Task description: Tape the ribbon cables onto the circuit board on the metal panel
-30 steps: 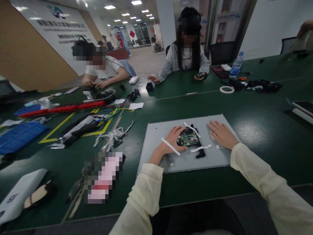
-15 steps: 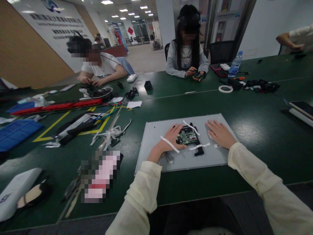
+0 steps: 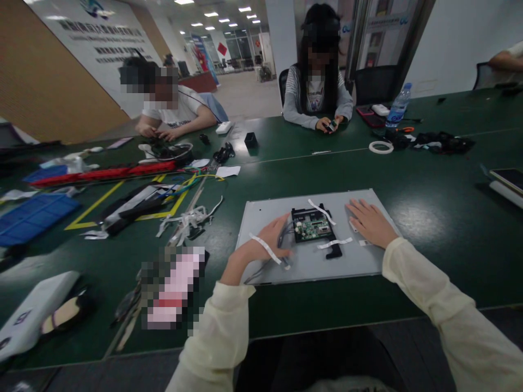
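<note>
A flat grey panel (image 3: 355, 261) lies on the green table in front of me. Near its middle sits a black bracket (image 3: 335, 252) holding a green circuit board (image 3: 316, 228), with strips of white tape (image 3: 335, 243) across it. My left hand (image 3: 269, 239) is left of the board, fingers apart, with a white tape strip (image 3: 265, 249) lying over it. Grey cables (image 3: 285, 233) run beside and partly under this hand. My right hand (image 3: 371, 220) lies flat on the panel's right side, fingers spread, holding nothing.
Left of the panel are tangled white strips (image 3: 192, 220) and a blurred pink-and-black flat item (image 3: 180, 283). A white device (image 3: 36, 310) lies at the near left. Farther off are a tape roll (image 3: 381, 147), a water bottle (image 3: 399, 106) and two people at the table.
My left hand has moved left off the circuit board, uncovering the board's left part and the cables. My right hand stays in place. The view has shifted slightly.
</note>
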Motion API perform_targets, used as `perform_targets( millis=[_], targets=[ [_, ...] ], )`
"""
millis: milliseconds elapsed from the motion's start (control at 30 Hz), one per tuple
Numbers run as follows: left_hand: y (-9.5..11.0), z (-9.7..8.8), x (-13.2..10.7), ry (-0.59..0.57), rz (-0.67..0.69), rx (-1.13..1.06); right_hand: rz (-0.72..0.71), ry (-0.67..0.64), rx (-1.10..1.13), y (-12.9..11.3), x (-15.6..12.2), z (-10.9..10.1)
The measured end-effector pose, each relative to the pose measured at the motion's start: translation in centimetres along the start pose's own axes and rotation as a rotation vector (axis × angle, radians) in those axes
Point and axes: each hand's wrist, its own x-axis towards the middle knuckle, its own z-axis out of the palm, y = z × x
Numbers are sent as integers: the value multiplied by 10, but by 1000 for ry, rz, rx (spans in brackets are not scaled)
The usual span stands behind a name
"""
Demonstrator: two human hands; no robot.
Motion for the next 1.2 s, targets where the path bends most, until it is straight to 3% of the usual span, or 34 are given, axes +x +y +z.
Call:
perform_targets(
  millis=[100,200,367,533,1200],
  targets=[
    [7,-6,-15,46,-39,55,1,0,2,0,-1,0],
    [21,-6,-28,122,-169,173,3,-4,2,-1,-1,-1],
    [50,13,-43,186,-433,290,9,-9,3,0,-1,2],
    [68,32,-50,216,-528,381,3,2,10,0,-1,2],
    [48,43,-60,394,-540,258,-24,-18,25,-3,-4,-2]
  ],
)
